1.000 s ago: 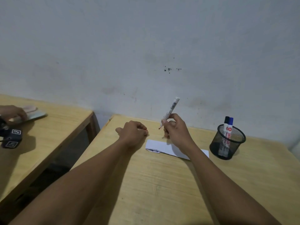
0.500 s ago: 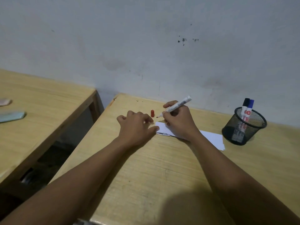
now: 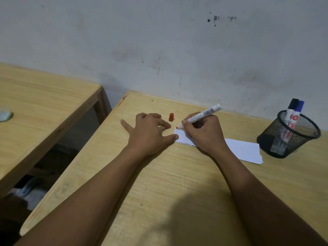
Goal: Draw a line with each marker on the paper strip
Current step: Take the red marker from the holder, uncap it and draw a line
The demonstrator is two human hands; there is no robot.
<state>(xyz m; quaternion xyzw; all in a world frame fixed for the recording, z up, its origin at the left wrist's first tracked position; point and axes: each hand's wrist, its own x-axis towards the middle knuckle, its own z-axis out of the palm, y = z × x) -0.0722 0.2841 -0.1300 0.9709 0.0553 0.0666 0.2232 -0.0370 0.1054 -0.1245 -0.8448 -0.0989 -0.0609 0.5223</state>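
Observation:
My right hand [image 3: 204, 134] grips a white marker [image 3: 204, 113] with a red tip, uncapped. Its tip sits at the far left corner of the white paper strip [image 3: 243, 150]. My left hand [image 3: 150, 134] lies flat with fingers spread, its thumb pressing the strip's left end. The marker's red cap [image 3: 171, 117] stands upright on the desk just beyond my left fingers. Two more markers, one black-capped [image 3: 291, 110] and one blue-capped [image 3: 298, 110], stand in a black mesh cup [image 3: 289, 137] to the right of the strip.
The wooden desk [image 3: 177, 174] butts against a grey wall. A second wooden table [image 3: 44, 107] stands to the left across a gap, with a pale object [image 3: 5, 116] at its left edge. Items lie on the floor under it.
The red cap left my left hand and now stands on the desk. My left hand flattened onto the strip's end. My right hand lowered the marker tip to the paper.

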